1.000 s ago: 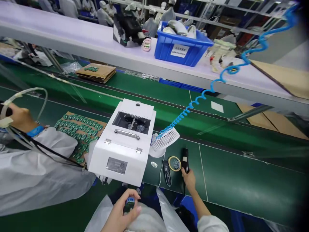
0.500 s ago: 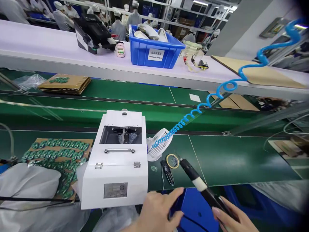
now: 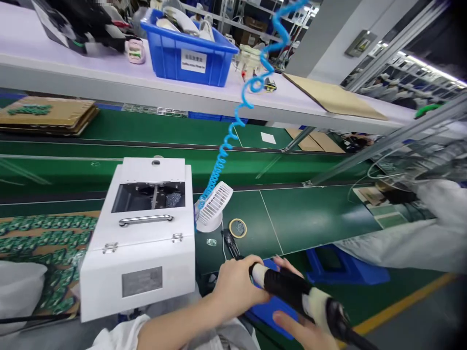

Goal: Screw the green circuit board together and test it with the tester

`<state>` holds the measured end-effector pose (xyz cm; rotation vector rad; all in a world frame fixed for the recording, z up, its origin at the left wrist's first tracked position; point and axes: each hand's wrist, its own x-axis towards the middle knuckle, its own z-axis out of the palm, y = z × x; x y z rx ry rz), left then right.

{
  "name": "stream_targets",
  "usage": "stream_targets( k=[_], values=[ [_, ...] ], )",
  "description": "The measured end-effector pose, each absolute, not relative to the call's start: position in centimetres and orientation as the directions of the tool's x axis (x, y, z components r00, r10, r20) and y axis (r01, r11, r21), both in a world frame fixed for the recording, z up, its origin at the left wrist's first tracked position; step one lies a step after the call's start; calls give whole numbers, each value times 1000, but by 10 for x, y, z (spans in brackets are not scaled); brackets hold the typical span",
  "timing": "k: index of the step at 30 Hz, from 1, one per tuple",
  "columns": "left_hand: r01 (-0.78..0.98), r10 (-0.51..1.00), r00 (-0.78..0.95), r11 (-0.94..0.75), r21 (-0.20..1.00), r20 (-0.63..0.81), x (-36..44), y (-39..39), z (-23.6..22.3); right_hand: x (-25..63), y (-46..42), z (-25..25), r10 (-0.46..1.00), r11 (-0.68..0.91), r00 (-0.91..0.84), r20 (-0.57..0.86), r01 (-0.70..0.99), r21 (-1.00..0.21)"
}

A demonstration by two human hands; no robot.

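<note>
My left hand (image 3: pixel 235 287) wraps the near end of a black cylindrical handheld tool (image 3: pixel 288 287) banded with cream tape. My right hand (image 3: pixel 297 328) holds the tool from below, with its fingertips curling round the far side. The tool's tip lies out of frame at lower right. Beyond my hands, a small black tool (image 3: pixel 230 243) and a tape roll (image 3: pixel 238 228) lie on the green conveyor belt (image 3: pixel 314 218). To my left stands a white metal box machine (image 3: pixel 140 277) with a window and handle.
Green circuit boards on cardboard (image 3: pixel 47 238) lie left of the machine. A small white fan (image 3: pixel 213 206) stands beside it, under a blue coiled hose (image 3: pixel 219 165). A blue crate (image 3: pixel 188 53) sits on the white shelf (image 3: pixel 91 78) above. White co-worker sleeves (image 3: pixel 404 243) show at right.
My view has swung right. My left hand has closed on the tool, which now lies flatter, with its tip pointing to lower right. A co-worker's sleeve has come into view at right.
</note>
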<state>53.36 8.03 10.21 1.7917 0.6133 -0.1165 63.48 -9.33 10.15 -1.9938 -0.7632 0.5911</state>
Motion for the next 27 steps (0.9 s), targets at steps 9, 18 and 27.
stream_targets(
  k=[9, 18, 27],
  values=[
    [453, 312, 852, -36, 891, -421, 561, 40, 101, 676, -32, 88, 753, 117, 640, -154, -360, -926],
    [486, 515, 799, -248, 838, -311, 569, 39, 75, 670, -20, 64, 558, 85, 794, -241, -343, -935],
    [441, 614, 658, 155, 884, -436, 577, 50, 90, 681, -46, 25, 912, -108, 384, -142, -110, -988]
  ],
)
